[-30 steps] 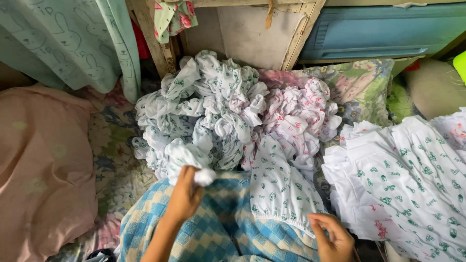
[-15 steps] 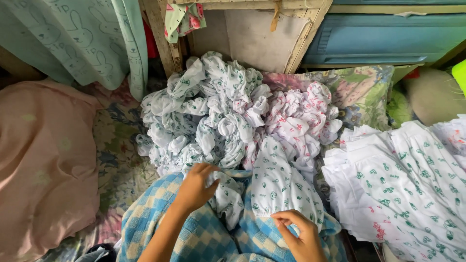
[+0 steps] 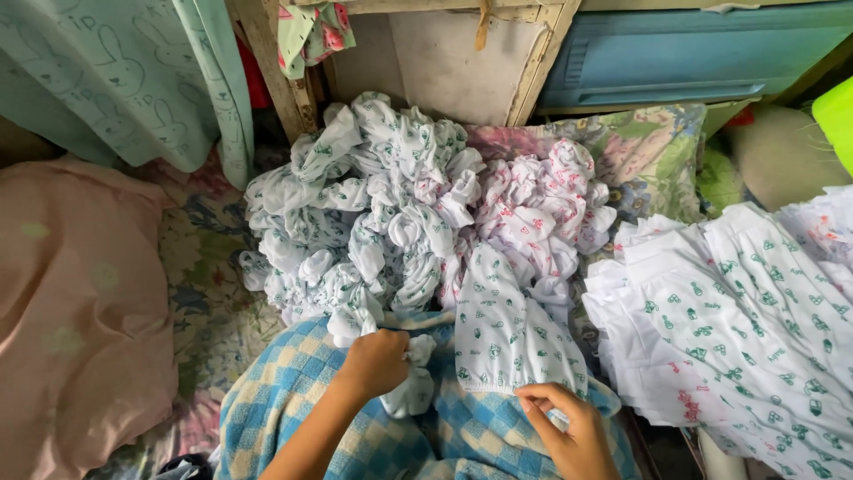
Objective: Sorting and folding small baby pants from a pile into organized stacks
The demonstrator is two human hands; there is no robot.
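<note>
A small white garment with green prints (image 3: 506, 333) lies spread over a blue and cream checked cloth (image 3: 293, 391) on my lap. My left hand (image 3: 378, 363) is closed on a bunched part of that white cloth at its left side. My right hand (image 3: 569, 427) pinches the garment's elastic hem at the lower right. Just beyond lies a heap of crumpled white garments with green prints (image 3: 355, 213), and beside it a smaller heap with pink prints (image 3: 542, 204).
A stack of flat, laid-out white printed garments (image 3: 737, 329) fills the right. A pink cushion (image 3: 71, 302) lies at the left on a floral sheet (image 3: 209, 293). A pale green curtain (image 3: 115, 71), a wooden frame (image 3: 533, 62) and a blue panel (image 3: 675, 53) stand behind.
My left hand dropped from the heap's edge to my lap, pulling a white garment with it. My right hand shifted along the hem toward the lower right.
</note>
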